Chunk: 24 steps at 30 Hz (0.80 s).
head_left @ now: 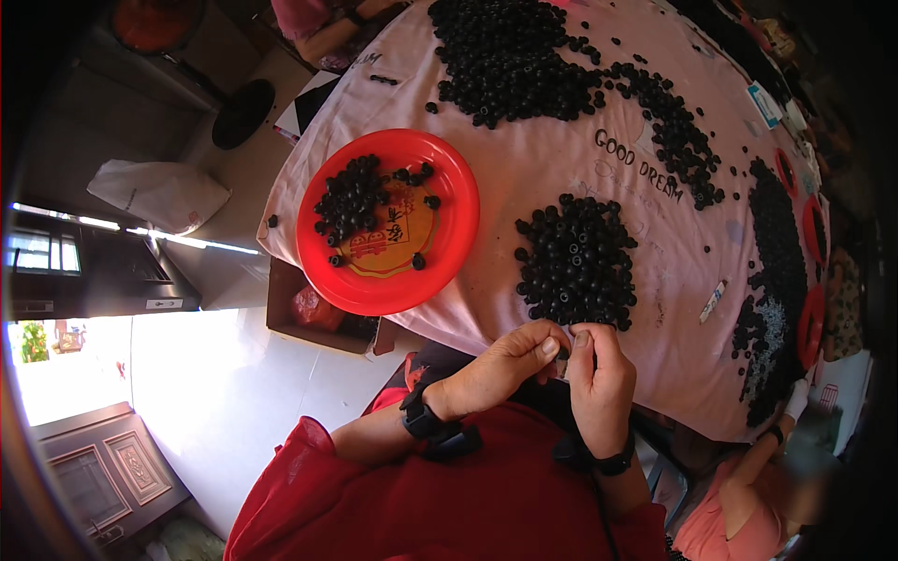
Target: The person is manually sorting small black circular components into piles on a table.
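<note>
At the table's near edge my left hand [510, 367] and my right hand [601, 374] meet, fingertips almost touching. My left hand is closed in a pinch on a small black piece [562, 354], mostly covered by the fingers. My right thumb and index finger are pressed together too; what they hold, if anything, is hidden. Just beyond my fingers lies a pile of small black ring-like pieces [575, 266], several showing a hollow centre. To the left, a red round plate [458, 210] with a yellow printed middle carries a cluster of similar black pieces [351, 196] and a few scattered ones.
A pale pink cloth [524, 159] covers the table. Larger heaps of black pieces [514, 61] lie at the far side and along the right [778, 234]. A small white tube [713, 301] is at right. Co-workers' arms [744, 477] reach in. A cardboard box [281, 304] stands below left.
</note>
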Each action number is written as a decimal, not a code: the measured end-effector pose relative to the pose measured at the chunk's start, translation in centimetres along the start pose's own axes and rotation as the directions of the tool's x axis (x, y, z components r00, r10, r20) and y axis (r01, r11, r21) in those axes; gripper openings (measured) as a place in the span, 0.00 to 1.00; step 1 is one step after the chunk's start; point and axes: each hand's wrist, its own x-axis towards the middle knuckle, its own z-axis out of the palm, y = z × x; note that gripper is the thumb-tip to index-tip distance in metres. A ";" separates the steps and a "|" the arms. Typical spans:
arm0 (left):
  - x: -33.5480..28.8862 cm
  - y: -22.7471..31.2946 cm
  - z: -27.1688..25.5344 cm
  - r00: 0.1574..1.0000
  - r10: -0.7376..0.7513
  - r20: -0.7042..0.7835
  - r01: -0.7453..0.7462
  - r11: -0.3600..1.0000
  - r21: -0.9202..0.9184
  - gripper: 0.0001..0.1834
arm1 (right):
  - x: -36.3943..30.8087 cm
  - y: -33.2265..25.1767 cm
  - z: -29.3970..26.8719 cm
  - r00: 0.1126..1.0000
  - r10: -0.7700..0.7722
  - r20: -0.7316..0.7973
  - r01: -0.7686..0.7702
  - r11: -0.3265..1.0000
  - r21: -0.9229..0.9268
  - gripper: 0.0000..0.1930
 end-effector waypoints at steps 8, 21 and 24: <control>0.0 -0.3 -0.1 1.000 0.009 -0.014 -0.009 1.000 0.010 0.14 | 0.0 -0.2 0.2 0.999 -0.028 -0.047 0.027 0.999 -0.017 0.04; -0.4 -0.3 -0.3 0.999 -0.037 -0.035 0.034 0.995 -0.090 0.15 | 0.9 0.6 -1.9 0.985 0.159 -0.075 -0.149 0.982 0.117 0.08; -0.2 -0.4 -0.6 0.998 -0.049 -0.043 0.043 0.992 -0.118 0.16 | 0.3 0.5 -1.7 0.993 0.101 0.054 -0.108 0.981 0.158 0.06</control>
